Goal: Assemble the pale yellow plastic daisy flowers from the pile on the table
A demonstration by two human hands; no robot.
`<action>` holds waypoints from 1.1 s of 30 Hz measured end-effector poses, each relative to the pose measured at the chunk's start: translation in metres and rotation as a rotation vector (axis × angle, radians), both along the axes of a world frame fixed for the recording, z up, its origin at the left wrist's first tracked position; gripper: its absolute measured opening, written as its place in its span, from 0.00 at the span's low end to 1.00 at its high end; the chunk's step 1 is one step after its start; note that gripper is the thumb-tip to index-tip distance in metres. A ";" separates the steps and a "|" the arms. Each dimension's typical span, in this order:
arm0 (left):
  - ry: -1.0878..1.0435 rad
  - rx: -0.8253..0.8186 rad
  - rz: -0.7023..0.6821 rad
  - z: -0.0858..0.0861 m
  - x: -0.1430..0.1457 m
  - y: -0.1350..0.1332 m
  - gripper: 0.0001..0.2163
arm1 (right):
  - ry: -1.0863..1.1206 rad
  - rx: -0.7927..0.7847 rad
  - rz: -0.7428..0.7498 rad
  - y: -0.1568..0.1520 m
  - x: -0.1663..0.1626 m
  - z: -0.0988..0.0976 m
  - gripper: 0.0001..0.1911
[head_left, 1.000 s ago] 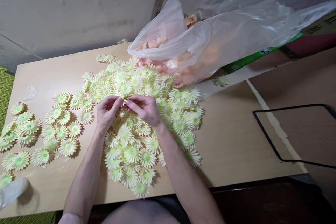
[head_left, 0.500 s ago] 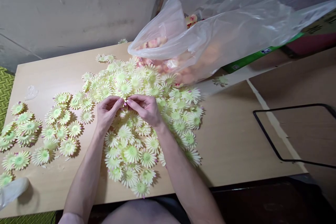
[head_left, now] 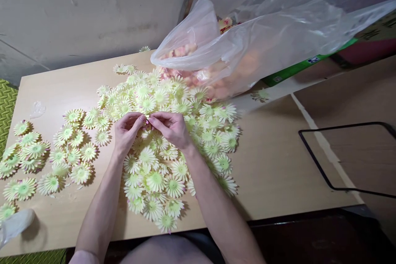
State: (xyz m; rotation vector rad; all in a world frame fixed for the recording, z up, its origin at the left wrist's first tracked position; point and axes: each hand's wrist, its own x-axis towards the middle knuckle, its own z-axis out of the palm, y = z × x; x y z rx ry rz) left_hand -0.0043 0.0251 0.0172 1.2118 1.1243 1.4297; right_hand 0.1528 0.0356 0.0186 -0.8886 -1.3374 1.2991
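Note:
Both my hands meet over a heap of pale yellow-green artificial flower heads with purple-tipped petals. My left hand is closed, thumb and finger pinching the edge of one flower head. From the other side my right hand pinches the same flower head. Most of that piece is hidden by the fingers. Smaller groups of the same flower heads lie to the left of my left forearm.
A clear plastic bag with pink and peach flower pieces lies at the table's back. A black wire frame is at right. A whitish rounded object sits at the lower left. A wall borders the table.
Hardly anything differs. Both hands stay pinched on the flower head at the same spot, and the view has shifted very slightly.

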 end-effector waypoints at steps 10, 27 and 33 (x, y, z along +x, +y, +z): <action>-0.001 -0.002 -0.005 0.000 0.000 0.000 0.09 | 0.006 0.003 0.011 0.000 0.001 0.001 0.08; -0.016 -0.020 -0.011 0.001 0.001 -0.001 0.10 | -0.015 0.010 0.033 0.000 0.002 0.005 0.08; -0.002 -0.021 -0.014 0.000 0.001 -0.001 0.11 | -0.037 0.003 0.030 0.001 0.002 0.004 0.11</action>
